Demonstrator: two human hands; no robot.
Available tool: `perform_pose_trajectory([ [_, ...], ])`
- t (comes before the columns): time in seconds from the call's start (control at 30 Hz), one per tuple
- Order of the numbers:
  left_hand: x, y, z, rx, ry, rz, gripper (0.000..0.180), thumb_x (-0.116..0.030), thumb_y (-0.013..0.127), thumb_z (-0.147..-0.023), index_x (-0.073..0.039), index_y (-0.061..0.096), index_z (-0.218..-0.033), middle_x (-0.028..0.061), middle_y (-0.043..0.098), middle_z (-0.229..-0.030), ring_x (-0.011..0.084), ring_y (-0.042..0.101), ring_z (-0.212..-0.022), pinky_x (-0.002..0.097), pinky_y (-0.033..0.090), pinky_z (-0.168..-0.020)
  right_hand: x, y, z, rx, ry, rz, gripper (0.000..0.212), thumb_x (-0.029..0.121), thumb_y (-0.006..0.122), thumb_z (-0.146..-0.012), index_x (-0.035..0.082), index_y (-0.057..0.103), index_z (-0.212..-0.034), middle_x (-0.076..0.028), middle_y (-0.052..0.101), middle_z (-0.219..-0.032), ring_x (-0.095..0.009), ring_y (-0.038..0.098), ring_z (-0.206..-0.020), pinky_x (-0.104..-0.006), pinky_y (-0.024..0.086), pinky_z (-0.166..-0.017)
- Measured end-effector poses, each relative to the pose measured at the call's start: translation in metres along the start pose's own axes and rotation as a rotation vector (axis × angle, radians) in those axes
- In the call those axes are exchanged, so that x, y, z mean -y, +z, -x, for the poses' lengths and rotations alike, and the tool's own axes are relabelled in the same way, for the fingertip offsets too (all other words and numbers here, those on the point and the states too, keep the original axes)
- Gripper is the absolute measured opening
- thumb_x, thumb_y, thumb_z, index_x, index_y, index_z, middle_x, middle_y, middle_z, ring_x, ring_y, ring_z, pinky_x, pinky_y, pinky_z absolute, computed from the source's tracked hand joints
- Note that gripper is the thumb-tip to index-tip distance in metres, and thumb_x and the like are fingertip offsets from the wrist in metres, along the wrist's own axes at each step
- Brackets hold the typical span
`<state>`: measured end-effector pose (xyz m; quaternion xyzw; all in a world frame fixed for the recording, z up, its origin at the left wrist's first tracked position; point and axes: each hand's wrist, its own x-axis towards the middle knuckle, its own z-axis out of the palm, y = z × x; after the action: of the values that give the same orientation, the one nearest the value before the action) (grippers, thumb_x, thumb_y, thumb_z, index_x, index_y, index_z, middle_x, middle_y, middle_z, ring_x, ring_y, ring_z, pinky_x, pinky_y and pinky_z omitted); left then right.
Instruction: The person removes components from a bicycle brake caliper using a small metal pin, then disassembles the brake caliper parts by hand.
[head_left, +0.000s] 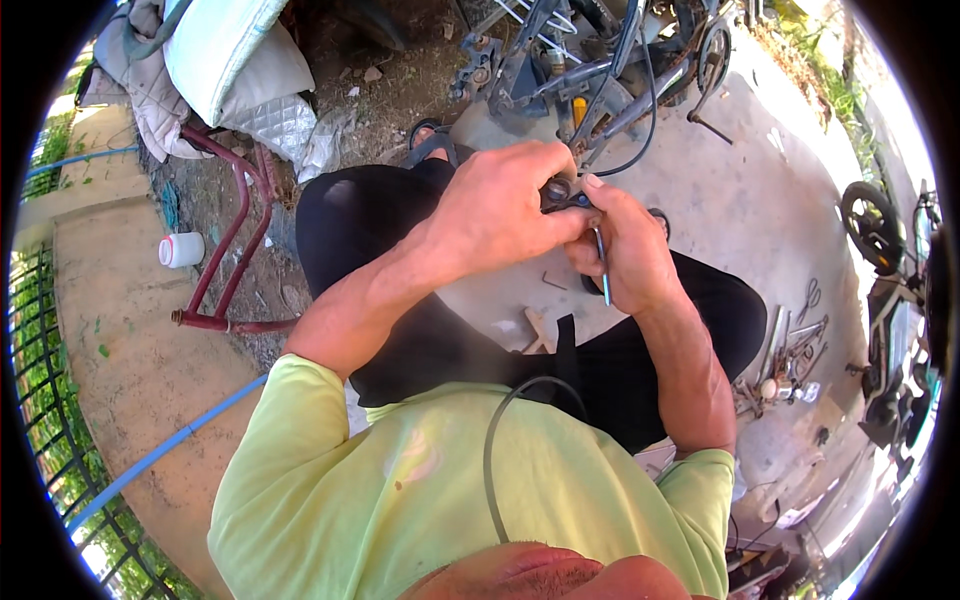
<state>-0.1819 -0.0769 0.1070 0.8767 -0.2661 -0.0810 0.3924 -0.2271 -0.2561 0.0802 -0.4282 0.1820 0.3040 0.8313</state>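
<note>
My left hand [500, 205] is closed round a small black part [557, 191] with a rounded end, held up above my knees. Most of that part is covered by my fingers. Close against it, my right hand [632, 248] is closed on a thin metal rod [604, 268], which points down toward my lap. The rod's upper end is hidden in the fingers, so its exact kind does not show. The right thumb rests by a small blue spot on the black part's edge. The fingertips of both hands nearly meet.
Bicycle frames and parts [600, 75] stand just ahead. A dark red frame [235, 225] and a white tub [181, 250] are at left. Loose hand tools [795, 350] lie on the concrete at right, near a small black wheel [872, 228]. A hex key [552, 281] lies between my legs.
</note>
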Motion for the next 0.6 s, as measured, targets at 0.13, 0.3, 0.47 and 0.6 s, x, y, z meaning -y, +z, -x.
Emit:
perform_pose_trajectory([
  [0.13,-0.007,-0.004,-0.003,0.030,-0.115,0.115,0.036,-0.026,0.082,-0.077,-0.001,0.065,-0.095,0.0127,0.067,-0.081,0.0256,0.066,-0.073,0.0378,0.051,-0.065,0.001,0.003,-0.001,-0.071,-0.070,-0.004,0.025,0.031,0.052,-0.100,0.007,0.056,-0.095,-0.004,0.055,-0.076,-0.010,0.047,-0.054,-0.0249,0.030,-0.045],
  [0.3,0.001,-0.002,-0.003,0.120,-0.282,0.441,0.030,-0.017,0.081,-0.086,-0.001,0.068,-0.108,-0.0010,0.066,-0.082,0.0070,0.061,-0.076,0.0266,0.050,-0.067,0.003,-0.006,0.000,-0.026,-0.133,0.035,0.022,0.027,0.051,-0.099,0.006,0.057,-0.097,-0.005,0.058,-0.079,-0.011,0.049,-0.056,-0.0249,0.032,-0.045],
  [0.47,0.012,0.000,-0.004,0.096,-0.318,0.832,0.022,-0.023,0.066,-0.100,-0.003,0.068,-0.109,-0.0024,0.063,-0.081,0.0042,0.051,-0.062,0.0213,0.039,-0.052,0.010,0.004,0.007,-0.105,-0.135,0.060,0.024,0.025,0.051,-0.099,0.003,0.060,-0.105,-0.007,0.065,-0.086,-0.009,0.051,-0.062,-0.0226,0.034,-0.051],
  [0.6,0.009,0.000,-0.004,0.088,-0.504,1.081,0.026,-0.029,0.058,-0.104,-0.004,0.067,-0.106,-0.0037,0.058,-0.077,0.0021,0.038,-0.053,0.0200,0.025,-0.043,0.011,0.002,0.008,-0.097,-0.161,0.083,0.026,0.025,0.051,-0.099,0.002,0.061,-0.108,-0.007,0.067,-0.089,-0.008,0.051,-0.064,-0.0220,0.034,-0.053],
])
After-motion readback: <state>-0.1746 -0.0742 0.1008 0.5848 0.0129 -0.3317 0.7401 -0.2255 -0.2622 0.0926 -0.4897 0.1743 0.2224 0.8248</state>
